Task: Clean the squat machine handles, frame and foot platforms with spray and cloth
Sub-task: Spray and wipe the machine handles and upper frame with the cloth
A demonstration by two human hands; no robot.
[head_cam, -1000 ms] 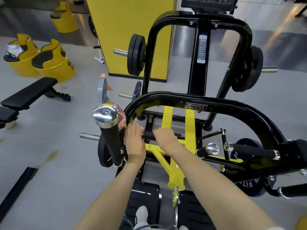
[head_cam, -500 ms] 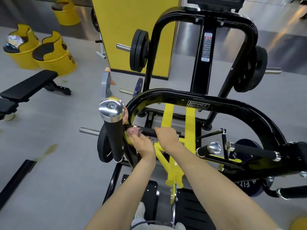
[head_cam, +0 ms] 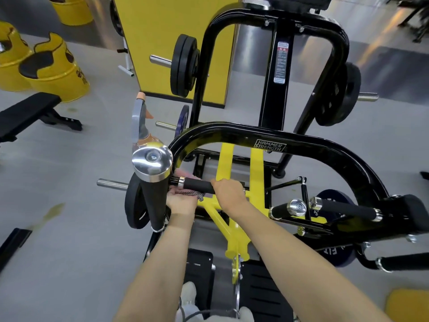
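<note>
Frame: black tube arch over yellow links, filling the centre of the view.
Foot platforms: black, ribbed, at the bottom edge.
Upright handle: chrome-capped, left of centre.
Horizontal handle: black foam, just right of the upright one.
Spray bottle: behind the chrome cap; base hidden.
Right grip: clenched round the foam bar.
Left grip: below that bar, grasping the cloth.
Cloth: bunched under the bar, pink and mottled grey; contact with the bar cannot be told.

Yellow drum seats (black cushions), black bench, yellow wall panel, grey floor
</note>
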